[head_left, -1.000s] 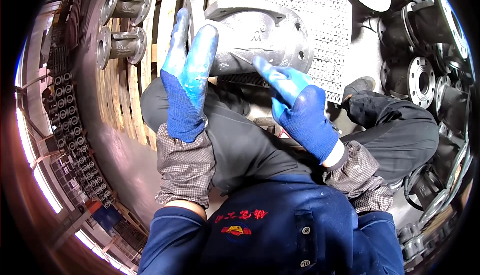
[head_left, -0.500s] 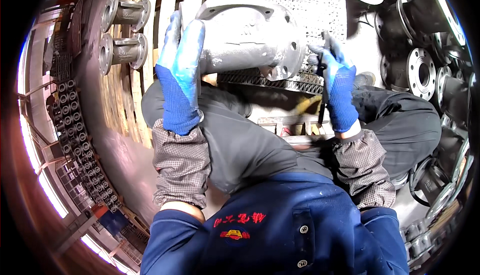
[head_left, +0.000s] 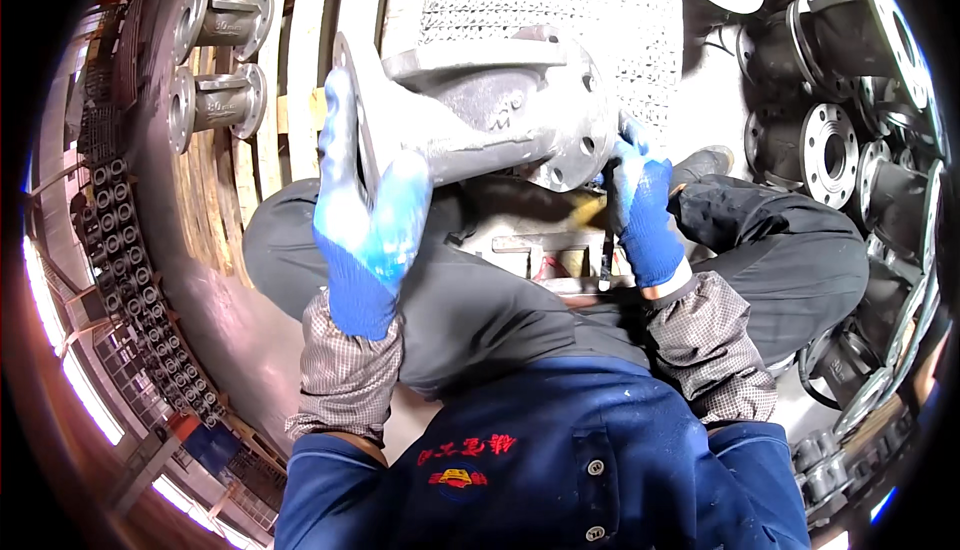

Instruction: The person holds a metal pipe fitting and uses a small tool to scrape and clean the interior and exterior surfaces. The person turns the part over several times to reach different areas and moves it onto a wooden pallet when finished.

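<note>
While the person sits with knees apart in dark trousers (head_left: 480,300), a heavy grey cast valve body (head_left: 490,115) is held up between the 2 hands above the lap. The left hand (head_left: 365,215), in a blue glove, lies flat and spread against the left flange (head_left: 352,100) of the casting, fingers pointing up along its rim and the thumb angled toward the body's underside. The right hand (head_left: 645,210), also in a blue glove, is closed around a thin dark tool (head_left: 605,250) whose shaft hangs down below the fist; the hand's upper fingers touch the rim of the round right flange (head_left: 580,120), which shows several bolt holes. Whether the tool's tip meets the casting cannot be told.

Below the valve body, between the thighs, lies a pale metal part (head_left: 530,250) with something yellow just beside it. Checked sleeve covers (head_left: 345,370) wrap both forearms over a blue jacket (head_left: 540,470).

Behind the casting sits a perforated metal panel (head_left: 560,0). To the left, wooden pallet slats (head_left: 300,50) carry 2 short flanged pipe pieces (head_left: 215,60), 1 above the other. On the right, a crowd of dark flanged fittings (head_left: 835,150) is stacked close together, near the right knee. Far left, rows of small dark parts (head_left: 120,250) run along the floor.
</note>
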A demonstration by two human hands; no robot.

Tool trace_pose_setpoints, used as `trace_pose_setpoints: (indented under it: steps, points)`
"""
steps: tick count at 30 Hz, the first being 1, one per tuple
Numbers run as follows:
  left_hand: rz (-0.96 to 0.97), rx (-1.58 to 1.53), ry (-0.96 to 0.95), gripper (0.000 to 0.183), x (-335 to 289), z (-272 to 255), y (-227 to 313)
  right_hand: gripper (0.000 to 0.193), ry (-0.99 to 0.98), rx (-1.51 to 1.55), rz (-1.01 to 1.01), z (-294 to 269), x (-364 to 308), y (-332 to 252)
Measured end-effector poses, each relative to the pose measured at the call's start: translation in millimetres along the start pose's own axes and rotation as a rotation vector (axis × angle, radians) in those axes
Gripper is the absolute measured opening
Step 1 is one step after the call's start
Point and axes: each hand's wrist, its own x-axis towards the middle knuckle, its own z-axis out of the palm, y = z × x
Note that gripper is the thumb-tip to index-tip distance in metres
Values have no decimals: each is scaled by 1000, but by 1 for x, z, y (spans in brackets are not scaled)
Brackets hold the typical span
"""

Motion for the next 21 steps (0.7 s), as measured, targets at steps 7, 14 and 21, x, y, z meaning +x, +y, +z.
trace_pose_setpoints:
  steps: [7,14,21]
  points:
    - [150,116,-125,75,-31,-8,-8,35,63,9,-13,-6,-9,36]
    - [113,-15,-149,87,-48,-16,-12,32,64,45,-35,-11,-25,53]
    - [28,-69,-107,90,-58,-19,-14,30,65,119,29,-5,-38,59]
